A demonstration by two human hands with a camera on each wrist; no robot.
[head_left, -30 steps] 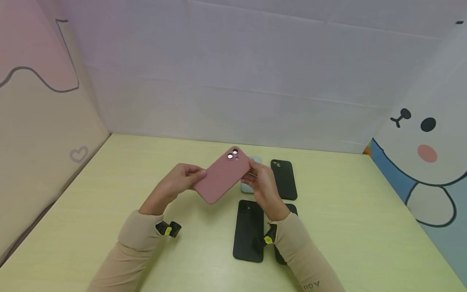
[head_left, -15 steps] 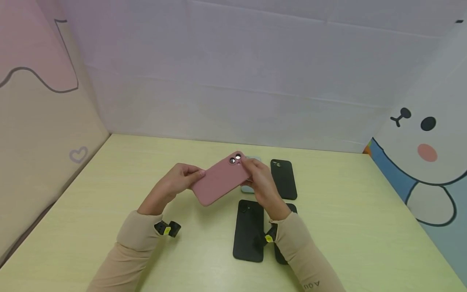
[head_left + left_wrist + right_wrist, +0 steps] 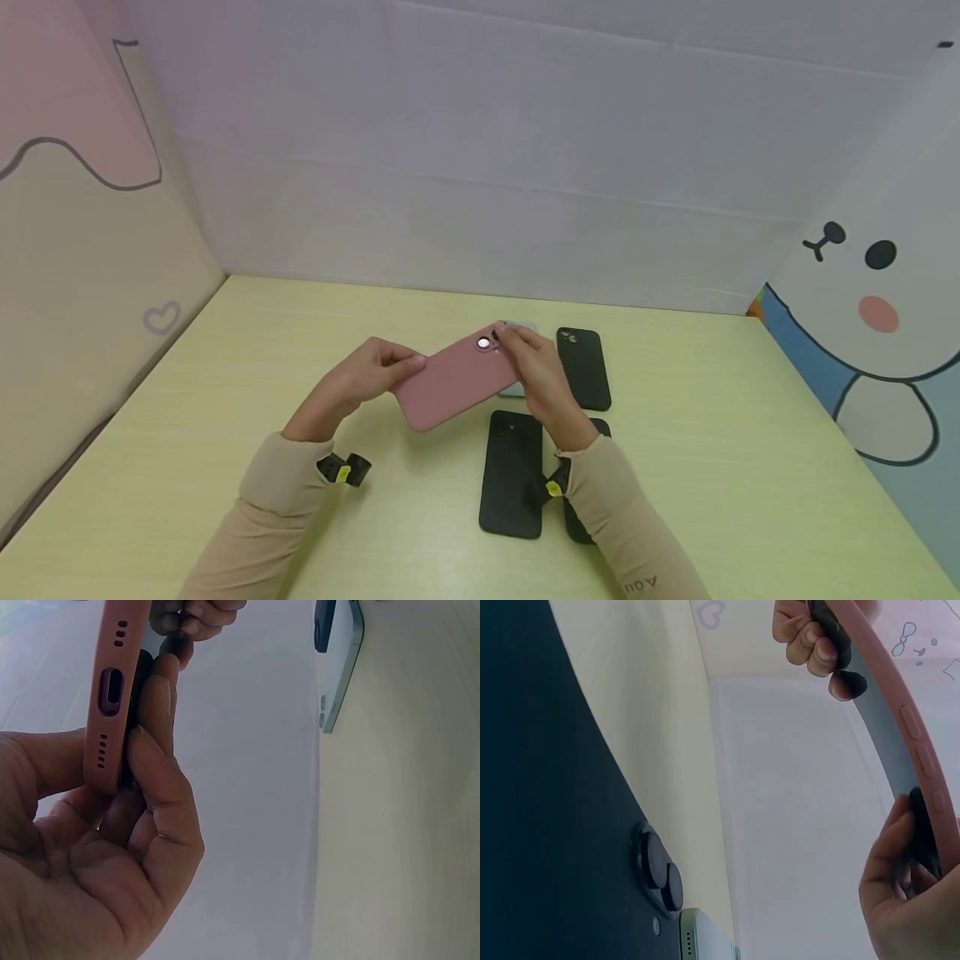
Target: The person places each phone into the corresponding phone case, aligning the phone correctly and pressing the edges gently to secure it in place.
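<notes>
Above the table, both hands hold a phone in a pink case (image 3: 450,383), its camera end tipped up toward the right. The left hand (image 3: 367,371) pinches the lower end, thumb on the back. In the left wrist view the case's bottom edge (image 3: 96,742) shows a port opening, with fingers bent against the screen side. My right hand (image 3: 543,379) grips the camera end and partly covers the lenses. From the right wrist, side buttons show along the case, and dark finger reflections lie on the phone's glossy screen (image 3: 889,742).
Beneath and behind the right hand, a pale phone (image 3: 513,391) is partly hidden. A dark phone (image 3: 583,369) lies to its right. Nearer, a black phone (image 3: 510,475) and another dark phone (image 3: 579,525) lie on the table (image 3: 750,467), the latter mostly under the right forearm.
The right hand has shifted its hold from the phone's side edge up onto the camera corner. The phone has turned slightly clockwise and its camera end has lowered. The left hand keeps its hold.
</notes>
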